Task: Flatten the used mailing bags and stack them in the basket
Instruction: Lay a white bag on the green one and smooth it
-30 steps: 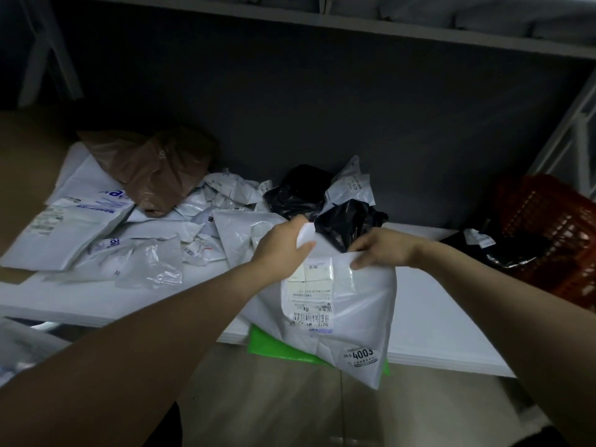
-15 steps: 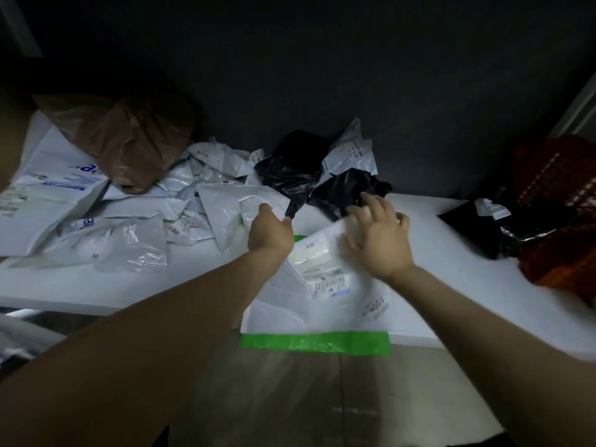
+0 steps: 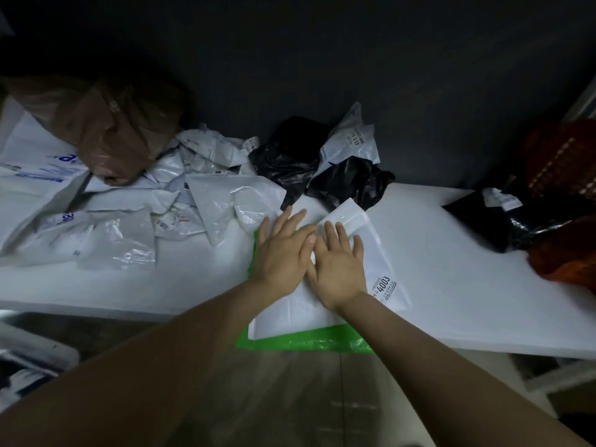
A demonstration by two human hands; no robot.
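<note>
Both hands lie flat at the centre of the frame, palms down, fingers straight and spread. The left hand (image 3: pixel 283 253) and the right hand (image 3: pixel 338 269) sit side by side, touching at the thumbs, and both press on a white mailing bag (image 3: pixel 383 253). That bag lies flat on the white surface (image 3: pixel 451 269), near its front edge, with a printed label at its lower right corner and its far corner pointing toward the upper centre. Under it lies a green bag (image 3: pixel 309 341), whose edge sticks out along the near side and a little at the left, overhanging the front edge of the surface.

In the left half of the frame a heap of crumpled white bags (image 3: pixel 129 227) covers the surface, with a brown bag (image 3: pixel 119 133) on top of it in the upper left. Just beyond the hands, toward the upper centre, lie crumpled black bags (image 3: pixel 290 156) with another white bag (image 3: pixel 351 140) among them. At the right edge of the frame stands a red basket (image 3: pixel 561 162), dim and partly cut off, and a black bag (image 3: pixel 503 217) rests against its near left side, with part of it on the surface. Whether that bag sits inside the basket cannot be told.
</note>
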